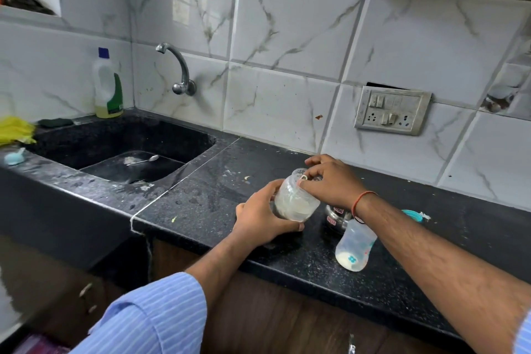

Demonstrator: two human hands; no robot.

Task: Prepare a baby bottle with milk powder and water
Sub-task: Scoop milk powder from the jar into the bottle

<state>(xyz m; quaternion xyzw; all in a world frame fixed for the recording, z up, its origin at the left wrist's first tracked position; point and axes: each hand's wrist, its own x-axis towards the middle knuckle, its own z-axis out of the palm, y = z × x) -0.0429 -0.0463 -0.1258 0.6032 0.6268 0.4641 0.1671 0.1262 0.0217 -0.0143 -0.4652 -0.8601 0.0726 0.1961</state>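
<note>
My left hand [260,220] grips a clear jar [296,198] of white milk powder, tilted, above the black counter [224,210]. At the jar's mouth my right hand [330,181] pinches the end of a small white scoop [303,177] that reaches into the jar. An open baby bottle [355,247] with a little white powder at its bottom stands on the counter under my right forearm. Its teal cap [412,214] lies behind the forearm.
A small steel vessel [337,217] stands just behind the bottle. The black sink [123,149] at left holds a spoon [143,159], with a tap [178,69] above and a detergent bottle [107,86] in the corner. A switch panel [392,110] is on the tiled wall.
</note>
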